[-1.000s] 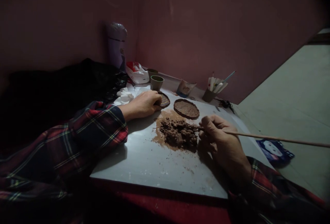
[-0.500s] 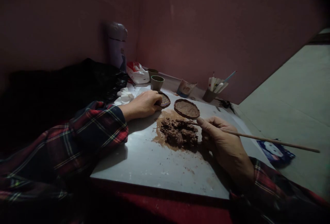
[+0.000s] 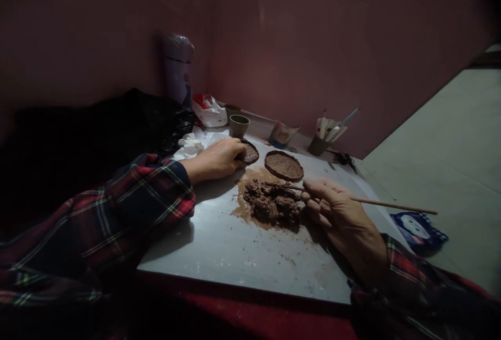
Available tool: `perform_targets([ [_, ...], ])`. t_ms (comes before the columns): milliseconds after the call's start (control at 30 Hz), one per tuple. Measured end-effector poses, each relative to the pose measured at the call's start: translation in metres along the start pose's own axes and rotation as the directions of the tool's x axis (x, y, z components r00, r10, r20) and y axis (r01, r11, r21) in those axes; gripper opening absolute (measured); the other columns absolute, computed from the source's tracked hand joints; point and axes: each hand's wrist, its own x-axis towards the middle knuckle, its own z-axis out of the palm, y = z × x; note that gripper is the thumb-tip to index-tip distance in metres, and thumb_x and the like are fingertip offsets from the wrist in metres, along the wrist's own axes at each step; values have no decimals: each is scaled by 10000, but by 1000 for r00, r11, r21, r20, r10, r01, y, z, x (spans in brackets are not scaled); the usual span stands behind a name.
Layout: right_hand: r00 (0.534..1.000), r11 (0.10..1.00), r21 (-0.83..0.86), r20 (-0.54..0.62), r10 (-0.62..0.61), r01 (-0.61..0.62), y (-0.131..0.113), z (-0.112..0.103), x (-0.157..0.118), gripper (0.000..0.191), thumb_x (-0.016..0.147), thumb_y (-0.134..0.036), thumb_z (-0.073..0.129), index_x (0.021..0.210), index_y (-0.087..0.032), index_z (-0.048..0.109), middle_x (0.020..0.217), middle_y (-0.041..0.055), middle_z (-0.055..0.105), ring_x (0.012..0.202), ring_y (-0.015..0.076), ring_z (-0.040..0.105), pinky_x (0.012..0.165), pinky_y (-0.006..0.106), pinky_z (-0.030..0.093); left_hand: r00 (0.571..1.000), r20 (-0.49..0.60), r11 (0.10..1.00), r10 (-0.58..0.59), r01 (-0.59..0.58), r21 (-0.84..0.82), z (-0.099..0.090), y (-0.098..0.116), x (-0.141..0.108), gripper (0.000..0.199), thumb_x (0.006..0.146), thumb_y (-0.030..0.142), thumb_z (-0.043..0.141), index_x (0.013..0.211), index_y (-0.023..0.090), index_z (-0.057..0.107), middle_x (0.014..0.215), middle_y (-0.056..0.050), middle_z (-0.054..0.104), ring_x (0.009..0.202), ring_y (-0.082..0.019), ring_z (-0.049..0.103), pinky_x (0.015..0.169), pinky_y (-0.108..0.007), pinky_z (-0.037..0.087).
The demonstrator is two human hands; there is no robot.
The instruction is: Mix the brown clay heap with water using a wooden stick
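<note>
At the near side, a strip of red surface (image 3: 242, 311) shows below the edge of a pale board (image 3: 235, 262), which is scattered with brown crumbs. The plaid sleeves (image 3: 152, 199) come in from both sides. The right hand (image 3: 342, 215) pinches a thin stick (image 3: 395, 206) between thumb and fingers; its long end points out to the right, past the board, and its other end reaches into a lumpy brown mass (image 3: 270, 208). That mass sits mid-board in a wet, tan smear (image 3: 242, 194), just left of the right hand's fingertips. Farther on, the left hand (image 3: 219, 158) lies low, fingers bent at the edge of a small dark-rimmed piece (image 3: 251, 153) with a dotted face (whether they grip it or only touch it, I cannot tell). Just right of that piece is a brown disc (image 3: 284, 166) with a raised rim. Behind them stand a green cup (image 3: 238, 127), a crumpled-looking pouch (image 3: 282, 134) and a holder of pens (image 3: 319, 145). Farthest back, a purple bottle (image 3: 178, 79) stands by the wall (image 3: 297, 43).
</note>
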Motion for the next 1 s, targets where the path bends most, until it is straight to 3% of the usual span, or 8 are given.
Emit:
perform_targets([
  [167, 996, 1000, -4, 88, 27, -26, -1, -4, 4, 229, 676, -253, 787, 732, -142, 595, 640, -37, 559, 430, 1, 422, 364, 87, 343, 1000, -6, 1000, 7, -7, -7, 1, 0, 0, 109, 773, 250, 570, 715, 163, 602, 825, -53, 588, 770, -173, 532, 694, -285, 386],
  [400, 995, 993, -121, 96, 18, -6, -4, -10, 8, 244, 630, -261, 820, 751, -139, 648, 693, 4, 599, 516, 53, 517, 437, 145, 424, 1000, -5, 1000, 6, -7, -8, 1, -2, 1, 107, 770, 260, 565, 731, 171, 611, 812, -50, 589, 757, -175, 528, 681, -283, 375],
  [600, 991, 998, -61, 131, -7, 15, -3, -13, 9, 304, 675, -404, 779, 736, -156, 614, 470, -76, 426, 342, 7, 274, 315, 135, 244, 1000, -16, 1000, 11, -11, 6, 2, -2, 0, 106, 769, 246, 559, 712, 167, 603, 819, -43, 584, 772, -174, 538, 698, -278, 383],
  [767, 997, 998, -63, 77, 0, 5, -3, -12, 12, 307, 661, -329, 795, 668, -175, 530, 498, -71, 452, 358, 15, 300, 315, 131, 235, 1000, -10, 1000, 10, -10, 10, 1, -1, 0, 101, 776, 240, 569, 740, 164, 624, 840, -53, 598, 796, -179, 543, 709, -284, 388],
  [1000, 999, 995, -96, 45, 23, -19, -6, -12, 11, 263, 612, -256, 824, 691, -153, 595, 552, -53, 494, 398, 11, 356, 344, 126, 260, 1000, 3, 1000, 6, -6, 2, 2, -2, 2, 119, 778, 253, 572, 729, 159, 626, 819, -54, 600, 757, -170, 534, 680, -282, 374],
])
